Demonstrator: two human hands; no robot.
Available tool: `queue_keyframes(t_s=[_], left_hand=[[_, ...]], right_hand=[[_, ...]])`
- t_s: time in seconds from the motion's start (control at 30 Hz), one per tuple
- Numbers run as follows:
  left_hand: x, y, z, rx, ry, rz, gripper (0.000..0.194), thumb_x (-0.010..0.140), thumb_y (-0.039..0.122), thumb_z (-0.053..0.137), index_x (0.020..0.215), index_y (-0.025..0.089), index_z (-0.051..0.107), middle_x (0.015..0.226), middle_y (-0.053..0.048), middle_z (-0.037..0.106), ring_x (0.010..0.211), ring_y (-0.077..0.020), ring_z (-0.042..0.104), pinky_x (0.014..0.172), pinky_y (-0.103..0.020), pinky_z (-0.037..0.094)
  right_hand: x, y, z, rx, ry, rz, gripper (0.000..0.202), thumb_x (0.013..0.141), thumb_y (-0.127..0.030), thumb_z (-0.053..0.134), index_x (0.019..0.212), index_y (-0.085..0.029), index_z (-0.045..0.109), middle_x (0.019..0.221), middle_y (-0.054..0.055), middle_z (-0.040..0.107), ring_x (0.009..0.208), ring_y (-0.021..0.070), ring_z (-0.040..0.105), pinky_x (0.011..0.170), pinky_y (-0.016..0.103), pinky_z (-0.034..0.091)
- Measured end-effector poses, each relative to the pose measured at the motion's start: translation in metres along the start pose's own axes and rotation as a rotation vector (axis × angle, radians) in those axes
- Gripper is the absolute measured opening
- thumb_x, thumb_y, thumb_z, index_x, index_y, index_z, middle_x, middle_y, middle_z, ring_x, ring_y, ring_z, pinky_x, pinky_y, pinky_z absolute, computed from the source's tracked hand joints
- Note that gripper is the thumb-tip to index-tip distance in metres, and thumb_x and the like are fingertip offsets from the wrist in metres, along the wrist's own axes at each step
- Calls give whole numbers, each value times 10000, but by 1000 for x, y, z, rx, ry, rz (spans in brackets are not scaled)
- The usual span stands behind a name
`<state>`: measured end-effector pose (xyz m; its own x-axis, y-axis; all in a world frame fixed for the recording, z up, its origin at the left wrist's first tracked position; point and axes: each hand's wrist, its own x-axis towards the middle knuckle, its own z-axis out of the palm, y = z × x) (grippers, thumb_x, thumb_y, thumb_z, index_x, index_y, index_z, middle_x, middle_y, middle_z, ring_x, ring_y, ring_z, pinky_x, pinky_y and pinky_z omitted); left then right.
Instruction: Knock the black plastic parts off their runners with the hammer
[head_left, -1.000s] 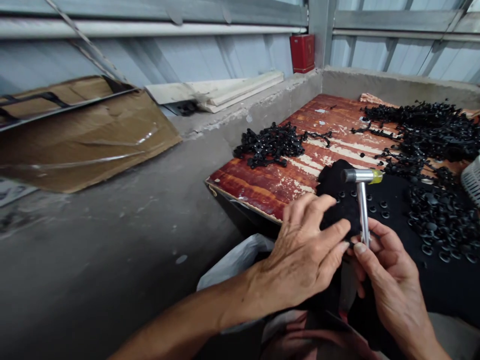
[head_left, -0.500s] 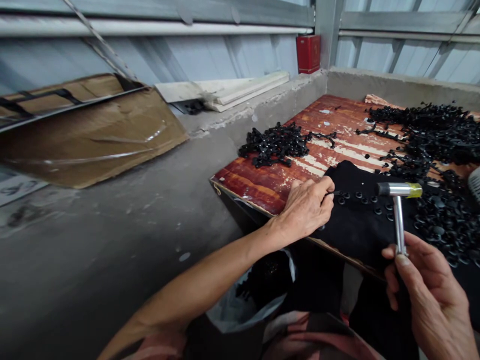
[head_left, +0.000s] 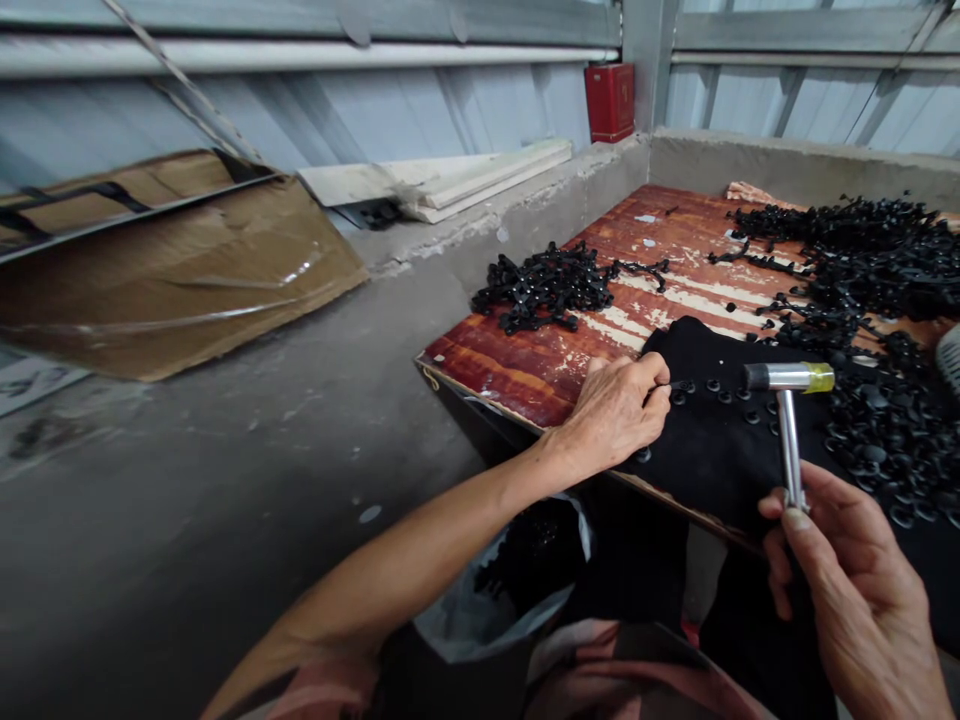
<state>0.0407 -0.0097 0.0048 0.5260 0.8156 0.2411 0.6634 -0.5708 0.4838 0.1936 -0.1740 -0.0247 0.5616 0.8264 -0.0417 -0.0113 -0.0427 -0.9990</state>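
Note:
A small hammer [head_left: 790, 380] with a silver head, one black face and one yellow face, is upright in my right hand [head_left: 847, 560], whose fingers are wrapped round its handle. Under the hammer lies a black cloth [head_left: 705, 460] with several small round black pieces [head_left: 724, 397] on it. At the cloth's left edge, my left hand [head_left: 619, 415] pinches a small dark piece [head_left: 681, 386], partly hidden by the fingers.
A worn red board [head_left: 510, 370] bears a pile of black parts [head_left: 551, 285] at left and a larger pile [head_left: 870, 260] at right. Loose black discs [head_left: 885, 440] lie right of the hammer. A lined container [head_left: 480, 625] stands below the board's edge. Cardboard [head_left: 180, 270] is at left.
The hammer and my right hand have shifted slightly left in the view. My left hand stays closed at the cloth's edge. The whole scene has moved slightly with the camera.

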Motion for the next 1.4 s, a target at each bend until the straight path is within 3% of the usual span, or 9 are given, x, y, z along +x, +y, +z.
queue_keyframes(t_s=[0.47, 0.8, 0.87, 0.97, 1.07, 1.17, 1.27, 1.33, 1.4], left_hand=[[1, -1, 2, 11, -11, 0, 137, 866, 160, 475, 873, 180, 610, 792, -22, 676, 772, -172, 605, 869, -390, 428], [3, -3, 4, 168, 2, 73, 186, 875, 193, 449, 883, 176, 634, 780, -48, 661, 819, -211, 596, 841, -394, 409], [3, -3, 5, 188, 6, 83, 193, 875, 194, 442, 870, 180, 634, 781, -50, 666, 820, -212, 599, 844, -395, 406], [4, -4, 7, 143, 13, 39, 190, 865, 168, 445, 859, 181, 634, 783, -48, 677, 796, -198, 605, 816, -369, 422], [4, -5, 10, 79, 24, 17, 176, 856, 161, 465, 863, 177, 639, 804, -53, 689, 802, -197, 616, 828, -368, 437], [3, -5, 11, 73, 35, 22, 169, 852, 157, 473, 864, 176, 641, 821, -54, 693, 840, -209, 625, 884, -400, 434], [2, -5, 12, 95, 32, 30, 168, 862, 162, 469, 849, 170, 636, 824, -63, 696, 858, -224, 632, 902, -421, 434], [2, -5, 12, 94, 30, 28, 163, 864, 161, 474, 855, 172, 636, 831, -62, 698, 865, -224, 636, 905, -419, 435], [2, -5, 12, 84, 31, 20, 156, 863, 160, 483, 862, 180, 638, 821, -54, 697, 867, -218, 637, 900, -409, 438]], right_hand=[[-2, 0, -2, -36, -9, -19, 376, 845, -421, 707, 1186, -290, 618, 907, 34, 671, 487, 109, 519, 326, 211, 438], [3, 4, -8, -156, -115, -77, 389, 873, -405, 666, 1242, -303, 594, 901, 32, 681, 463, 107, 532, 334, 207, 430], [4, -1, -8, -285, -132, -160, 381, 903, -405, 615, 1265, -289, 598, 923, 57, 696, 538, 134, 595, 403, 227, 482], [10, -16, -4, -485, -145, -406, 379, 936, -350, 552, 1302, -265, 597, 1017, 95, 709, 770, 200, 681, 684, 341, 578], [19, -26, -1, -628, -169, -653, 448, 954, -227, 500, 1398, -290, 522, 1180, 95, 675, 918, 212, 679, 873, 395, 538], [29, -25, -1, -766, -194, -806, 581, 942, -153, 472, 1494, -318, 395, 1146, 94, 656, 920, 236, 682, 755, 359, 566], [32, -18, -3, -940, -268, -815, 601, 933, -134, 431, 1509, -298, 377, 955, 82, 637, 695, 230, 673, 559, 344, 549], [30, -19, -4, -931, -287, -814, 616, 937, -111, 419, 1512, -324, 362, 955, 71, 630, 689, 215, 673, 574, 334, 553], [26, -22, -4, -862, -228, -860, 660, 937, -88, 442, 1522, -368, 323, 1059, 72, 636, 836, 218, 690, 673, 322, 568]])
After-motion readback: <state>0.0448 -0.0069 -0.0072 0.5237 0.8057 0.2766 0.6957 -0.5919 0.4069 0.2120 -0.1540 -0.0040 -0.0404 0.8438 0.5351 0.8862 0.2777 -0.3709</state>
